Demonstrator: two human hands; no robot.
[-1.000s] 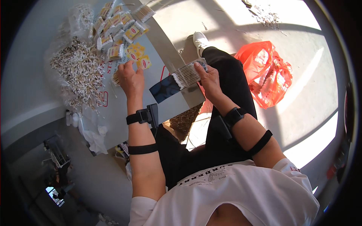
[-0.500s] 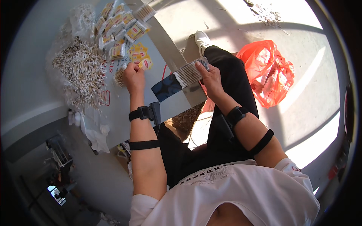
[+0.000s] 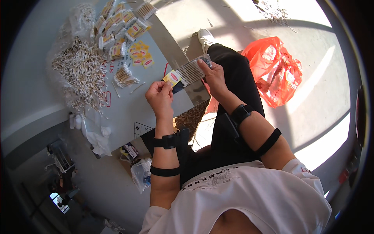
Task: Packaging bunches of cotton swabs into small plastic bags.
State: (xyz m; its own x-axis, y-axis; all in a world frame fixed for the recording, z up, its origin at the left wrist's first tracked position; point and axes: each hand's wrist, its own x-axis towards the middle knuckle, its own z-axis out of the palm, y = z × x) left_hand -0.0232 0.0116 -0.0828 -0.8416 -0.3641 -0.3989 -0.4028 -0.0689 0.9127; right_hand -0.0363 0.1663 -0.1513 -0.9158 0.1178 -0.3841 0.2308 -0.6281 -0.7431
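Observation:
Between thumb and fingers, my left hand [image 3: 161, 94] pinches a small yellow label card [image 3: 172, 78]. The card meets the near end of a clear bag of cotton swabs [image 3: 189, 73], over a dark strip beneath. My right hand [image 3: 214, 77] is closed on the bag's far end, thumb on top. On the grey tabletop, more yellow label cards [image 3: 142, 54] lie spread out behind my left hand. A small bundle of cotton swabs [image 3: 124, 76] sits left of them, with a few loose swabs beside it.
A large heap of loose cotton swabs [image 3: 80, 70] spills from clear plastic at the table's left. Filled swab packs [image 3: 119, 23] are piled at the far side. A red plastic bag [image 3: 272, 74] stands on the floor to the right. Scattered swabs [image 3: 272, 11] lie on the floor beyond.
My left hand has moved right and nearer, from the label cards to the swab bag, carrying one card. My right hand still holds the bag.

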